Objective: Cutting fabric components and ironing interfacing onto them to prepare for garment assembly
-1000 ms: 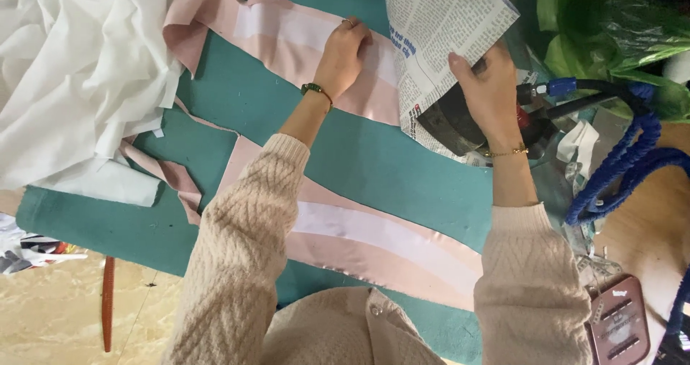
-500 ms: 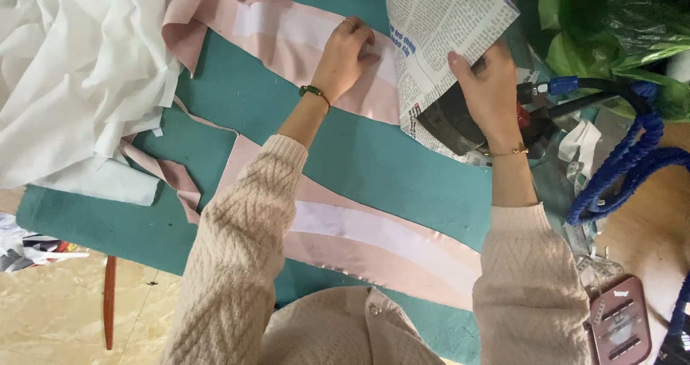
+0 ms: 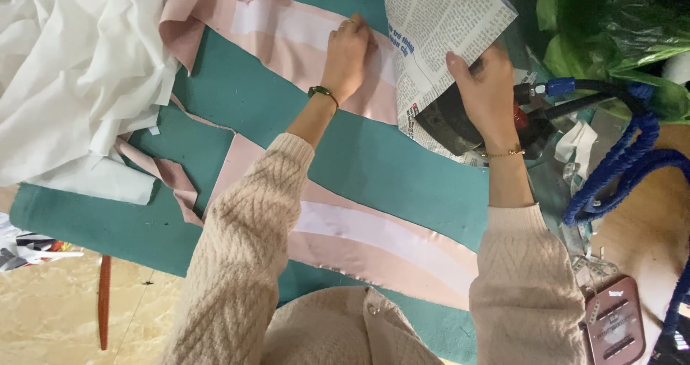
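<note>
The left hand (image 3: pixel 348 52) lies palm down, fingers together, pressing on the pink fabric strip (image 3: pixel 287 34) with its white band, which runs across the teal cloth (image 3: pixel 374 156) near the top. The right hand (image 3: pixel 487 92) pinches the lower edge of a sheet of newspaper (image 3: pixel 438 27), lifted just beside the left hand, over a dark iron (image 3: pixel 445 124); a heap of white cloth (image 3: pixel 72 70) lies well apart on the left

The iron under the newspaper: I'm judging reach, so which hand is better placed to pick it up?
Probably the right hand: it holds the newspaper directly over the iron. The left hand presses the pink strip, farther off.
</note>
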